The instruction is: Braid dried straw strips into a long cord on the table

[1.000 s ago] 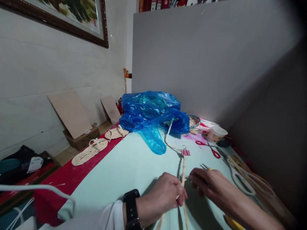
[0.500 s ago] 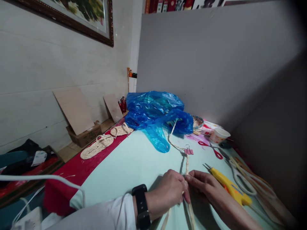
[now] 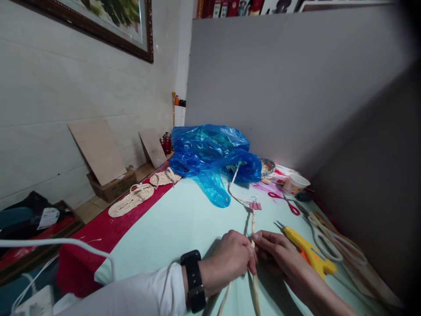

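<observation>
A thin braid of pale straw (image 3: 252, 224) runs across the light green table cover (image 3: 177, 224) from a pink binder clip (image 3: 254, 205) toward me. My left hand (image 3: 230, 259), with a black watch at the wrist, pinches the braid's near end. My right hand (image 3: 279, 254) meets it from the right, fingers closed on the same strands. Loose straw ends (image 3: 255, 294) trail below both hands. A yellow-handled snipper (image 3: 305, 250) lies just right of my right hand.
A crumpled blue plastic bag (image 3: 212, 153) sits at the back with straw coming out of it. Red-handled scissors (image 3: 289, 204), white scissors (image 3: 324, 241) and a paper cup (image 3: 296, 183) lie at the right. Two woven straw soles (image 3: 131, 199) rest on the red cloth.
My right hand has moved left off the yellow snipper to join the left hand on the braid. The snipper now lies uncovered on the table.
</observation>
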`<action>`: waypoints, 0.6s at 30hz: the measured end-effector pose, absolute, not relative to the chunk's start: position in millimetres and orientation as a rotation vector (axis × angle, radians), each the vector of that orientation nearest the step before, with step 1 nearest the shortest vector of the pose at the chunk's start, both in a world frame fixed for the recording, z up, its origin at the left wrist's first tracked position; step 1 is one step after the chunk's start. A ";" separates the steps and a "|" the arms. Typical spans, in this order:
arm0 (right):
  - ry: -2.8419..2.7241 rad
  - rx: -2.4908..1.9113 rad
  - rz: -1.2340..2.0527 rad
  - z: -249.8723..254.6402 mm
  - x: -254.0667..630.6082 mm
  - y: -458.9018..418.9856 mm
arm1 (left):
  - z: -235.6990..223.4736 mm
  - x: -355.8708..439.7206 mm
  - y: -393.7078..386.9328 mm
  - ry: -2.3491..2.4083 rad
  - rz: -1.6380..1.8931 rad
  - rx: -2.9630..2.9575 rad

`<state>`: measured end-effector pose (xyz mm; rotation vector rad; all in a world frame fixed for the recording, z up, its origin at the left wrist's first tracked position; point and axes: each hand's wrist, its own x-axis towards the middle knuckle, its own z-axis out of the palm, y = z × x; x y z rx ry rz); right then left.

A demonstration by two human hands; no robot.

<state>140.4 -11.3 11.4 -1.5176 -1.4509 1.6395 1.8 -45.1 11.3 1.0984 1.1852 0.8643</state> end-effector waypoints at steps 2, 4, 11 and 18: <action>-1.492 -1.518 1.572 7.5 139.5 -9.0 | 9.6 1.6 -44.6 1.191 0.851 1.101; -1.592 -1.533 1.433 5.7 138.7 -6.3 | 7.5 0.5 -44.7 1.197 0.847 1.111; -2.193 -1.533 0.888 27.9 144.1 -2.0 | -3.7 0.8 -42.9 1.204 0.830 1.163; -2.307 -1.492 1.090 38.0 152.4 11.9 | -5.9 5.7 -37.9 1.218 0.839 1.196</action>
